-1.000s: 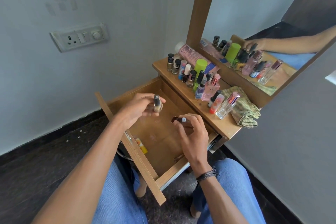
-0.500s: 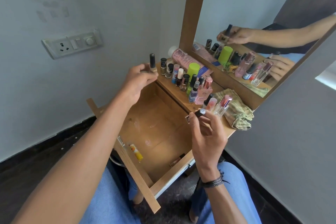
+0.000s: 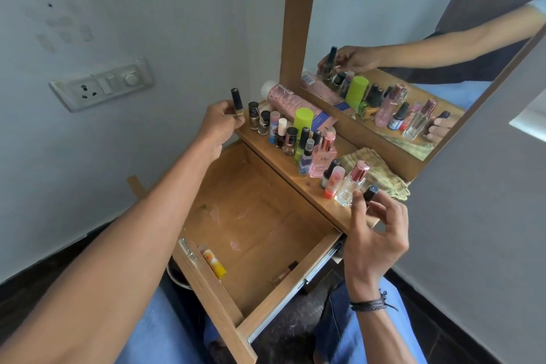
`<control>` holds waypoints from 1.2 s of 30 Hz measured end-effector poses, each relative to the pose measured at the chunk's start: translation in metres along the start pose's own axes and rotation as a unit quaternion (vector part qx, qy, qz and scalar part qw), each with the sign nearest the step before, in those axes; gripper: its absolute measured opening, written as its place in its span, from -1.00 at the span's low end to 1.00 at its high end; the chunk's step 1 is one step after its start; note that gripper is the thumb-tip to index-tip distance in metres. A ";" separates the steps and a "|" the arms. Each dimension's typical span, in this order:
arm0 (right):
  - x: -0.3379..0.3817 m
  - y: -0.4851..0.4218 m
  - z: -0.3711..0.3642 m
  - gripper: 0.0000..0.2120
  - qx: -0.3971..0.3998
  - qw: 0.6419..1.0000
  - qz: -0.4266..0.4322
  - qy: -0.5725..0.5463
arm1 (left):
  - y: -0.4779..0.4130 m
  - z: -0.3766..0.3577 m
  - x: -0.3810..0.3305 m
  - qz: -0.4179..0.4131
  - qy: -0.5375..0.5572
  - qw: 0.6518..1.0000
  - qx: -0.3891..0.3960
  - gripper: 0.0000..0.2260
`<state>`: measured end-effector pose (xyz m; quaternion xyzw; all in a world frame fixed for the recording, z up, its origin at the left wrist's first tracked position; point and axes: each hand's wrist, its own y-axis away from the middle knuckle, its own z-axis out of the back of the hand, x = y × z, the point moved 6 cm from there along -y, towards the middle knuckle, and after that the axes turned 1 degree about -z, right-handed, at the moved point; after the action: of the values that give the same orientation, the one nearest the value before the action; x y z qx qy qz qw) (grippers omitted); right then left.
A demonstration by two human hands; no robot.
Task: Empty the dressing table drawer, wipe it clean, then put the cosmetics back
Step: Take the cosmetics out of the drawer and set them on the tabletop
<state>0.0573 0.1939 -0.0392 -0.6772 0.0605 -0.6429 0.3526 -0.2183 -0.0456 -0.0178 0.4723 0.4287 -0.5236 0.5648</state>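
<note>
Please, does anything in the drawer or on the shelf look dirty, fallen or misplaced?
Yes. The drawer floor shows pale smudges and a dark speck. An orange-yellow tube and a small brown vial lie flat inside it. On the shelf, a pink bottle lies flat behind the upright ones.

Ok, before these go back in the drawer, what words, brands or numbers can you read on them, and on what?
"DU": pink perfume bottle, likely only part of the name.
Pink tube lying at the back: print too blurred.
Blue card beside it: too blurred.
Tall bottle held by the left hand: cap mark too small.
Dark tube in the right hand: nothing legible.
</note>
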 end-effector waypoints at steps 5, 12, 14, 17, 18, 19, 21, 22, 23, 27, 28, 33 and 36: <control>-0.006 0.000 -0.003 -0.79 0.026 0.999 -0.025 0.003 | -0.001 -0.008 0.007 0.002 -0.016 0.999 0.034 -0.70; -0.003 0.002 -0.005 -0.76 0.049 0.998 -0.025 0.006 | 0.000 -0.011 0.003 -0.008 -0.040 0.997 0.058 -0.61; -0.003 0.003 -0.006 -0.74 0.052 0.998 -0.025 0.007 | 0.001 -0.012 0.001 -0.012 -0.042 0.997 0.064 -0.60; -0.003 0.003 -0.006 -0.65 0.060 0.998 -0.024 0.003 | 0.004 -0.013 -0.001 -0.020 -0.042 0.997 0.066 -0.60; -0.002 0.003 -0.005 -0.62 0.063 0.998 -0.023 0.002 | 0.005 -0.012 0.000 -0.021 -0.040 0.997 0.064 -0.59; -0.002 0.003 -0.005 -0.59 0.064 0.998 -0.021 -0.002 | 0.007 -0.012 -0.001 -0.022 -0.037 0.997 0.059 -0.59; -0.002 0.004 -0.005 -0.53 0.066 0.998 -0.016 -0.008 | 0.013 -0.008 0.000 -0.025 -0.040 0.998 0.043 -0.57; -0.001 0.004 -0.005 -0.51 0.062 0.998 -0.013 -0.011 | 0.016 -0.005 -0.001 -0.030 -0.048 0.998 0.029 -0.55; -0.002 0.005 -0.005 -0.50 0.057 0.998 -0.008 -0.014 | 0.020 -0.001 0.000 -0.034 -0.057 0.998 0.012 -0.53; 0.006 0.011 0.001 -0.49 0.007 0.999 0.030 -0.011 | 0.053 0.021 0.009 -0.049 -0.066 0.996 -0.030 -0.52; 0.010 0.013 0.003 -0.50 -0.011 0.999 0.049 0.004 | 0.063 0.025 0.013 -0.053 -0.072 0.996 -0.030 -0.53; 0.039 0.040 -0.005 -0.58 -0.003 0.987 0.155 0.048 | 0.111 0.040 0.044 -0.053 -0.135 0.989 -0.005 -0.67; 0.063 0.064 -0.022 -0.71 0.092 0.969 0.225 0.042 | 0.126 0.043 0.057 -0.067 -0.292 0.954 0.026 -0.74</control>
<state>0.0713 0.1036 -0.0246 -0.5835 0.1668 -0.5774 0.5462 -0.0880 -0.0978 -0.0548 0.2834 0.2619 -0.6861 0.6167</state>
